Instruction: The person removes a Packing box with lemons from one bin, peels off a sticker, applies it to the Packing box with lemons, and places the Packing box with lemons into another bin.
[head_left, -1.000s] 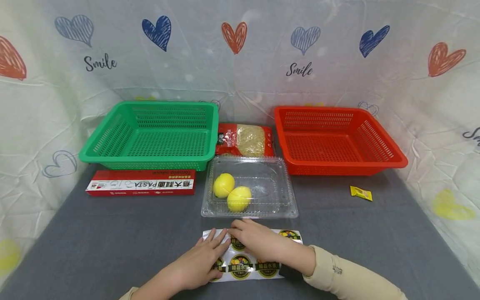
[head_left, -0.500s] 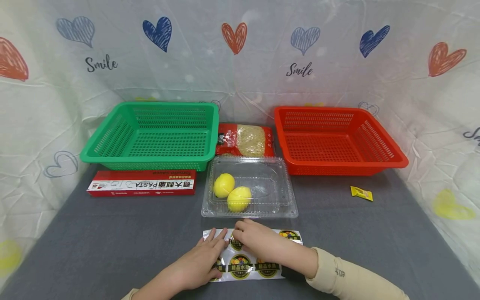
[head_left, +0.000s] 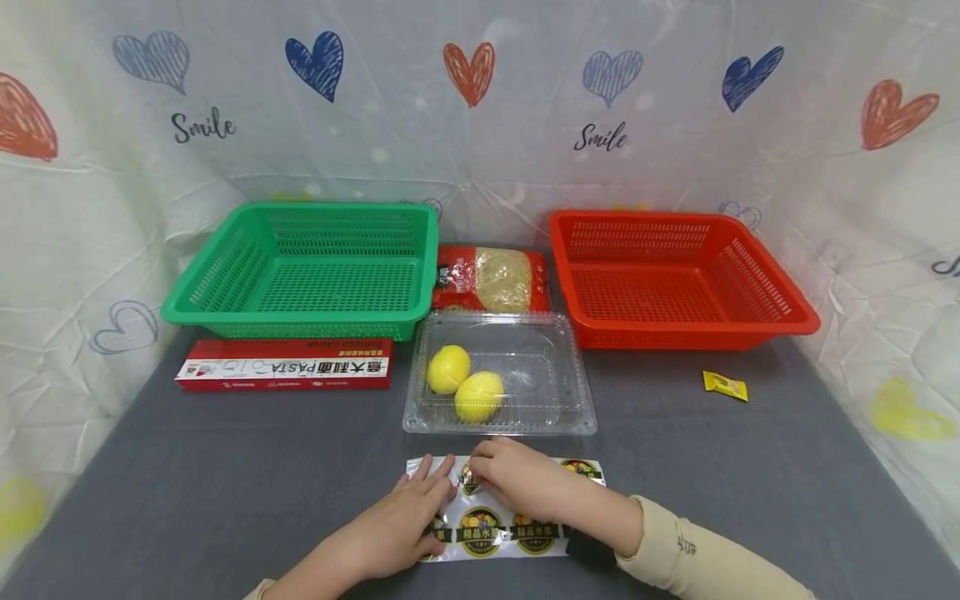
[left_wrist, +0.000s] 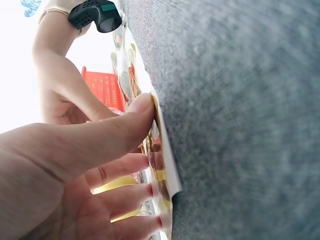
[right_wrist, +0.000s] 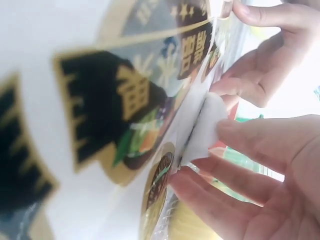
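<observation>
Currently, sheet (head_left: 507, 546) lies toward near edge of the desk (head_left: 262, 483); left hand (head_left: 401, 521) rests on it, fingers spread. Right hand (head_left: 525, 475) pinches a lifted label (right_wrist: 207, 130). Likely risks: label tearing or sticking to itself if pulled sharply; sheet sliding if left hand eases off.

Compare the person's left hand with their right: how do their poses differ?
The left hand lies with fingers spread on the glossy white sheet of round labels; the right hand has its fingers bent. The left hand holds nothing; the right hand pinches a curled white flap. Both are bare.
</observation>
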